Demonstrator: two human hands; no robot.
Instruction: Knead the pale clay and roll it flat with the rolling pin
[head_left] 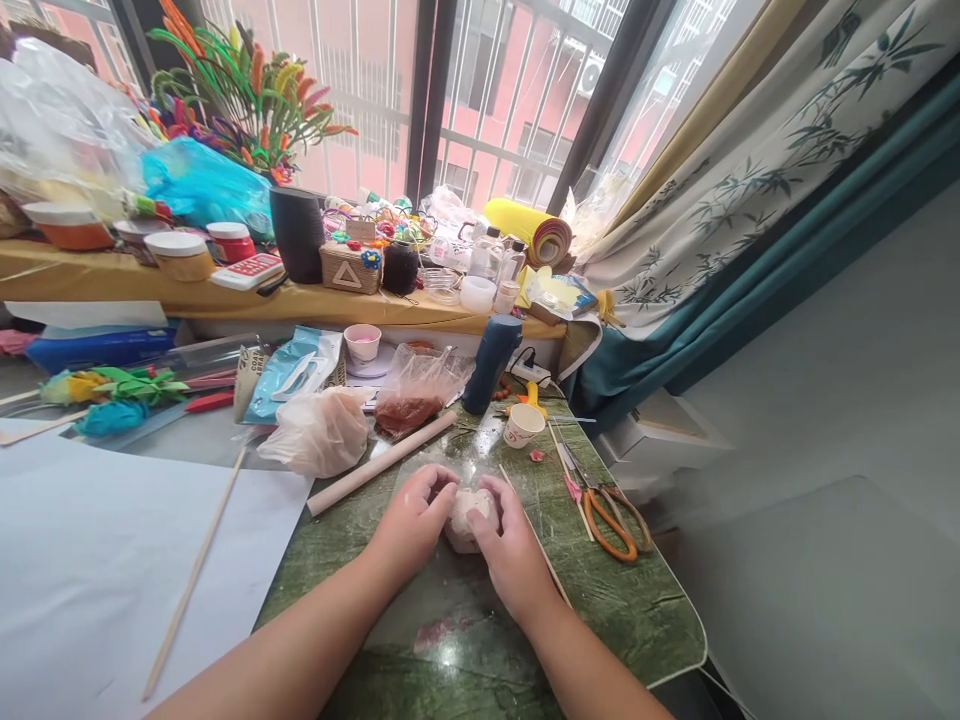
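Note:
Between my two hands is a whitish lump of clay [474, 508], low over the green marbled tabletop [420, 625]. My left hand [421, 512] curls against the lump's left side, fingers bent at its top edge. My right hand [514, 545] wraps the right side, with the thumb pressed on the front of the lump. The underside of the clay and some fingertips are hidden. Just beyond my left hand lies a pale rolling pin [382, 464]. A thin wooden stick [551, 565] runs along the right of my right hand.
Scissors with orange handles [616, 522] lie at the right edge. A paper cup [523, 427], a dark blue cylinder [491, 365] and bagged brown material [409, 405] stand behind. White paper [112, 560] covers the left, with another stick [196, 570] on it. Craft supplies crowd the windowsill [247, 300].

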